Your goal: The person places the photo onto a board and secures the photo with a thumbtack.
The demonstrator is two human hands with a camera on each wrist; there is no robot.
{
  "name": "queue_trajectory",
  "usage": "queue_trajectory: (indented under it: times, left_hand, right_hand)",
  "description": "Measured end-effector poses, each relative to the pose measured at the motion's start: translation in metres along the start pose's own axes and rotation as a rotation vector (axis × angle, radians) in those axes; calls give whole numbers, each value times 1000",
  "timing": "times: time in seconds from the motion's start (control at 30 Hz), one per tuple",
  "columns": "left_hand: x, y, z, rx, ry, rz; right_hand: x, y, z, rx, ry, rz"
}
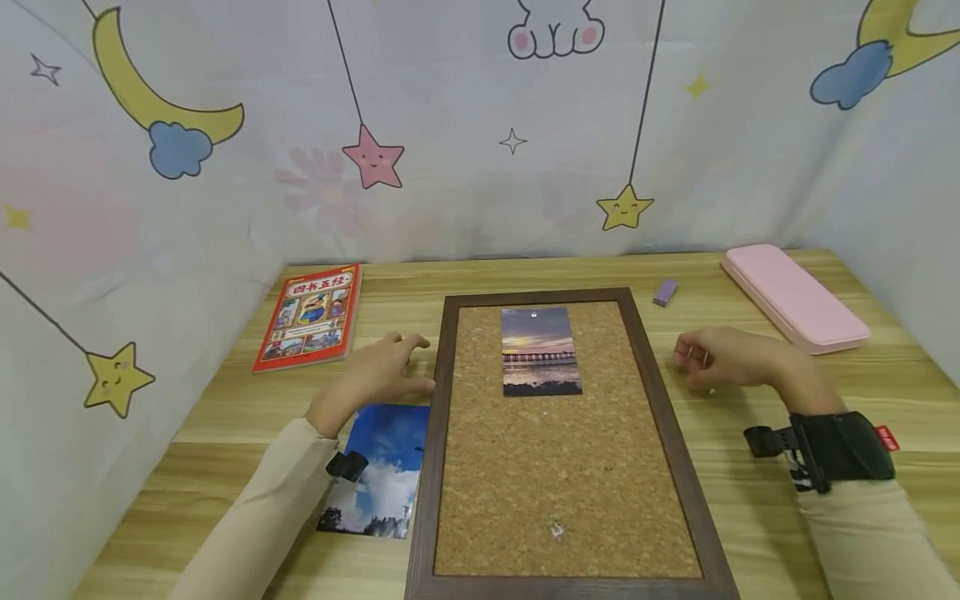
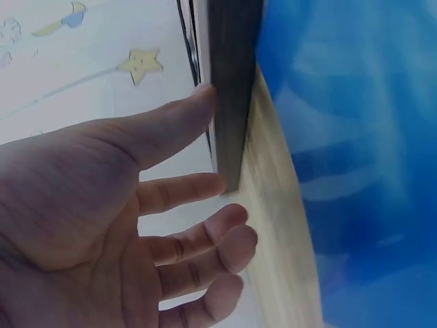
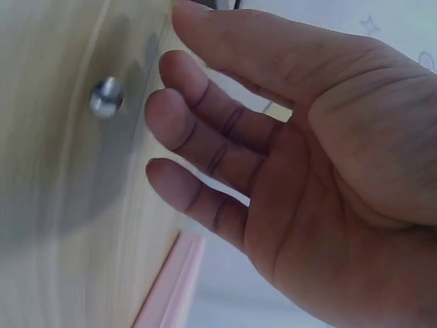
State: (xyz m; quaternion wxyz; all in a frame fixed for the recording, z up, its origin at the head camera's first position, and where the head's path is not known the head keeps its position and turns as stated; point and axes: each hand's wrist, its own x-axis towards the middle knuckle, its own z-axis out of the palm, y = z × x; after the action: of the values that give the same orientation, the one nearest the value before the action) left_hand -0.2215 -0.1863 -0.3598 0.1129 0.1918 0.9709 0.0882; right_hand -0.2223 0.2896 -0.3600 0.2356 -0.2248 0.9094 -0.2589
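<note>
A brown-framed corkboard [image 1: 570, 467] lies on the table, with a sunset pier photo [image 1: 542, 354] at its upper part, a small pin at the photo's top edge. My left hand [image 1: 378, 373] is at the board's left frame, fingers relaxed and apart; in the left wrist view the thumb tip is right at the frame. A blue sky photo [image 1: 390, 467] lies left of the board, partly under the left forearm. To the board's right, my right hand [image 1: 723, 358] hangs with loosely bent fingers, holding nothing. A shiny silver pin [image 3: 106, 97] rests on the tabletop just by its fingertips.
A red illustrated book [image 1: 311, 317] lies at the back left. Behind the right hand are a small purple block [image 1: 665, 292] and a pink case [image 1: 797, 296]. A pale spot [image 1: 557, 528] shows low on the cork. A printed curtain [image 1: 465, 200] closes off the table's back.
</note>
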Motion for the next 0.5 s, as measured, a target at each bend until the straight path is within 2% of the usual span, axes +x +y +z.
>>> queue_trajectory:
  times: [0.1, 0.27, 0.4, 0.5]
  left_hand:
    - [-10, -15, -2, -10, -41, 27]
    - [-24, -32, -9, -66, -170, 123]
    - [-28, -36, -12, -64, -222, 133]
    - [-29, -36, -13, -47, -245, 104]
  right_hand:
    - [-6, 4, 0, -17, -7, 21]
    - [-15, 13, 0, -31, -25, 34]
    - [-19, 20, 0, -13, -37, 21]
    - [-20, 22, 0, -13, -39, 24]
